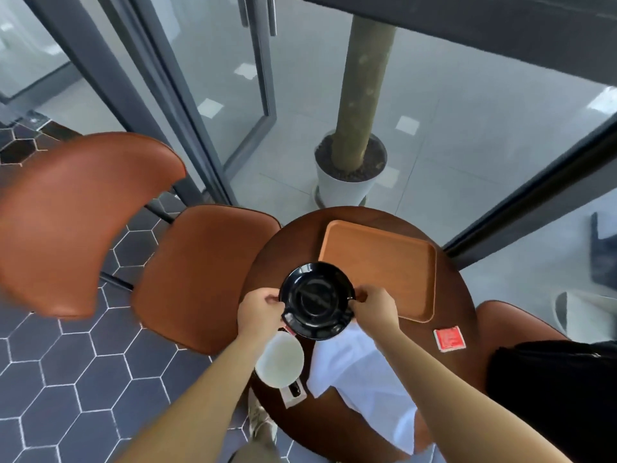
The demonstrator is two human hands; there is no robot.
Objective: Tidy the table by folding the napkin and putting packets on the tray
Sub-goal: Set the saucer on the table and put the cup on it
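Note:
A black saucer (316,300) is held over the round dark wooden table (464,315). My left hand (260,310) pinches its left rim and my right hand (374,307) pinches its right rim. A white napkin (360,369) lies spread under and behind the saucer, draping over the table's near edge. An orange wooden tray (380,265) sits bare at the far right of the table. One red packet (449,339) lies right of the napkin. Another red packet (289,330) peeks out below the saucer's left edge. A white packet (293,394) lies partly under a white cup.
A white cup (279,360) stands near the table's left edge. Two brown leather chairs (197,272) stand to the left, another (510,322) at the right with a black bag (554,396) on it. A potted trunk (350,175) and glass doors lie beyond.

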